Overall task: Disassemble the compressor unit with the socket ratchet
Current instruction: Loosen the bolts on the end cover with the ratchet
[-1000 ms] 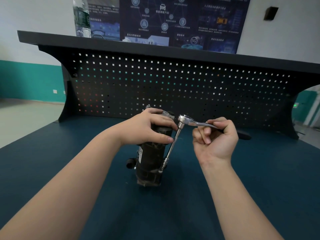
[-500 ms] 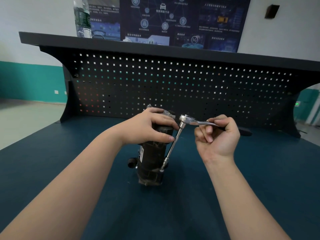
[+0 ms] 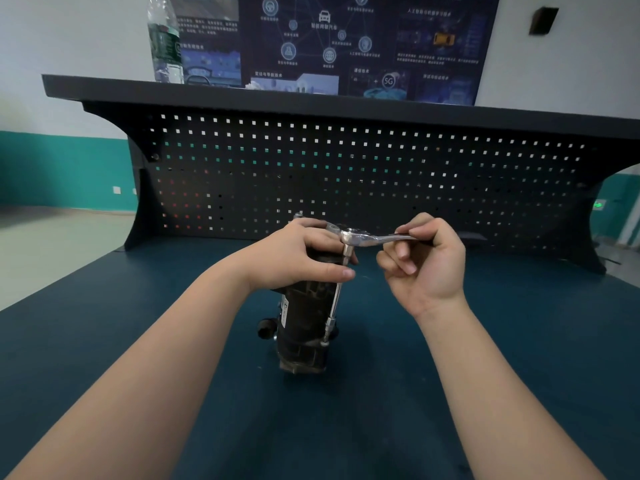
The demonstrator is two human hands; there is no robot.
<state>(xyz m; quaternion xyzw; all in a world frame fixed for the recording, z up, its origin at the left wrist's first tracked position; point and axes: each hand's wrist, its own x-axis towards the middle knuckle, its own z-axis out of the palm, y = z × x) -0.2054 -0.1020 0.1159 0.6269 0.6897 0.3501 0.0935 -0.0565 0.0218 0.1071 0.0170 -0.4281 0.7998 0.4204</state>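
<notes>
A dark cylindrical compressor unit (image 3: pixel 304 327) stands upright on the blue bench top (image 3: pixel 519 358). My left hand (image 3: pixel 298 258) grips its upper end, fingers and thumb curled round it. A silver socket ratchet (image 3: pixel 360 236) sits beside the unit, its long extension bar (image 3: pixel 336 299) running down the unit's right side to a fastener near the base. My right hand (image 3: pixel 426 261) holds the ratchet handle, which points right; the handle's far end is hidden behind the fingers.
A black perforated back panel (image 3: pixel 346 174) with a shelf (image 3: pixel 311 102) rises behind the bench. A clear plastic bottle (image 3: pixel 164 39) stands on the shelf at left. A dark poster hangs on the wall behind it. A small black knob (image 3: pixel 266 329) sticks out of the unit's left side.
My right hand has risen slightly and swung the ratchet handle a little away from me. The left hand and the compressor unit stay where they were.
</notes>
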